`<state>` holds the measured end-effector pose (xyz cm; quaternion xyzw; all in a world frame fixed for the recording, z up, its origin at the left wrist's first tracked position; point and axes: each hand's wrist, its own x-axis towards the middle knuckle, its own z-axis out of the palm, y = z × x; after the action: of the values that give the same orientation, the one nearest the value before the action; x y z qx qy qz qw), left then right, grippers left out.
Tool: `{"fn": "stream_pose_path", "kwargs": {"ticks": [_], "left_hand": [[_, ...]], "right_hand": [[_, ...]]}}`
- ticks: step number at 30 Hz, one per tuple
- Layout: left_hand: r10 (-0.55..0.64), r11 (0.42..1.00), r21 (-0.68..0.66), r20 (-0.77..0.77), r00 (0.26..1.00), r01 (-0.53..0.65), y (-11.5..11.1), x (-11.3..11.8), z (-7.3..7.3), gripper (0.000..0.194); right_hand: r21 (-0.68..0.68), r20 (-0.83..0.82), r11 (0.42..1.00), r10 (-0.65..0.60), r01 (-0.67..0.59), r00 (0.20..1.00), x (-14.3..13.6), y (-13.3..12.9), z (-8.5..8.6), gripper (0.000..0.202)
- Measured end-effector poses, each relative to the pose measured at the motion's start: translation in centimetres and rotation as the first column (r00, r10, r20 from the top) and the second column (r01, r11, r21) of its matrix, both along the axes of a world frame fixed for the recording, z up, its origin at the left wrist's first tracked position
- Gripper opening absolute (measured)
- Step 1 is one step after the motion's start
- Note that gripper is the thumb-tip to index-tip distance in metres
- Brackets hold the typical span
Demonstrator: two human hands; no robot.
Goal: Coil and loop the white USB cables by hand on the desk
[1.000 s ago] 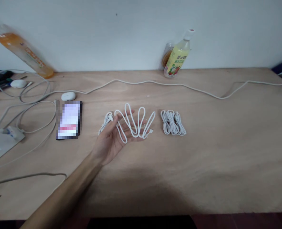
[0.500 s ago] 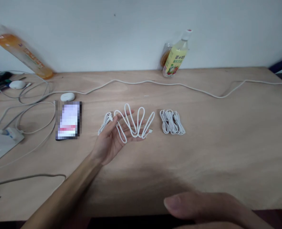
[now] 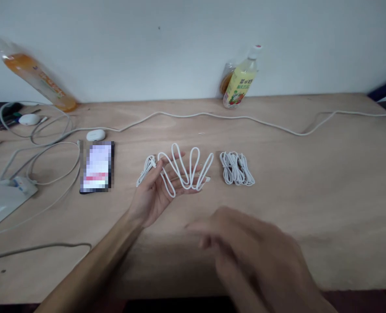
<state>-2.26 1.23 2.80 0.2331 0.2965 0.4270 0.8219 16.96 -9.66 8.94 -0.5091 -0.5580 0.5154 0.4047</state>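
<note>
My left hand (image 3: pixel 153 187) is palm up near the middle of the table, holding a white cable (image 3: pixel 182 174). The cable lies in several long loops across the palm and fingers, with the thumb pressing on the loop at the left. A small white plug end (image 3: pixel 207 179) shows by the fingertips. My right hand (image 3: pixel 254 252) is in the air to the lower right of it, smeared by motion. Its fingers look partly spread, and I see nothing in them. Just behind my left thumb lies a tied white cable bundle (image 3: pixel 144 171).
More bundled white cables (image 3: pixel 237 168) lie right of my left hand. A phone (image 3: pixel 98 167), a white earbud case (image 3: pixel 95 135) and a power strip (image 3: pixel 3 202) with cords are at the left. Bottles of orange drink (image 3: pixel 39 80) and yellow-labelled drink (image 3: pixel 241 80) lean on the wall.
My right hand has come up and left from the bottom edge toward my left hand. The left hand keeps the looped cable in the same pose; the view has shifted slightly.
</note>
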Motion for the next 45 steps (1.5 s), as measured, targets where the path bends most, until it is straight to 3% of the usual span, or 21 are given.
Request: {"fn": "stream_pose_path", "kwargs": {"ticks": [2, 5, 9, 14, 18, 22, 27, 34, 41, 45], "left_hand": [[0.009, 1.0, 0.007, 0.025, 1.0, -0.009, 0.0, -0.1, 0.0, 0.053], [0.028, 0.999, 0.015, 0.033, 0.999, -0.028, 0.0, -0.1, 0.0, 0.052], [0.05, 0.998, 0.036, -0.004, 0.999, -0.05, 0.0, 0.1, 0.0, 0.048], [0.039, 0.997, 0.065, -0.048, 0.998, -0.036, 0.1, 0.2, -0.5, 0.044], [0.051, 0.997, 0.054, -0.076, 0.996, -0.047, 0.1, 0.3, -0.6, 0.044], [0.072, 0.996, 0.05, -0.094, 0.993, -0.068, 0.2, 0.3, -0.6, 0.045], [0.073, 0.997, 0.033, -0.131, 0.989, -0.069, 0.2, 0.4, -0.9, 0.042], [0.04, 0.999, 0.028, -0.196, 0.98, -0.035, 0.1, 0.4, -0.8, 0.038], [0.007, 1.0, 0.018, -0.259, 0.966, -0.003, 0.0, 0.4, -0.5, 0.04], [0.006, 1.0, 0.02, -0.288, 0.958, -0.001, -0.1, 0.5, -0.5, 0.037]], "right_hand": [[-0.13, -0.003, 0.989, -0.073, 0.072, 0.997, 0.0, 2.2, -1.6, 0.025], [-0.414, -0.294, 0.909, -0.169, 0.034, 0.941, 0.1, 4.4, -4.5, 0.047], [-0.495, -0.474, 0.869, -0.258, -0.013, 0.842, -0.6, 5.8, -6.4, 0.05], [-0.484, -0.563, 0.871, -0.385, 0.085, 0.731, -1.2, 7.5, -6.7, 0.043], [-0.373, -0.597, 0.916, -0.36, 0.149, 0.717, -1.2, 8.8, -7.8, 0.03], [-0.315, -0.605, 0.922, -0.378, 0.226, 0.701, -1.0, 9.0, -8.4, 0.025], [-0.323, -0.578, 0.93, -0.339, 0.173, 0.743, -0.7, 9.0, -8.5, 0.029], [-0.349, -0.509, 0.917, -0.359, 0.194, 0.782, -0.7, 9.0, -9.1, 0.035], [-0.358, -0.556, 0.934, -0.231, 0.021, 0.799, -0.5, 8.9, -8.7, 0.035], [-0.34, -0.512, 0.939, -0.228, 0.048, 0.828, -0.6, 8.8, -8.9, 0.036]]}}
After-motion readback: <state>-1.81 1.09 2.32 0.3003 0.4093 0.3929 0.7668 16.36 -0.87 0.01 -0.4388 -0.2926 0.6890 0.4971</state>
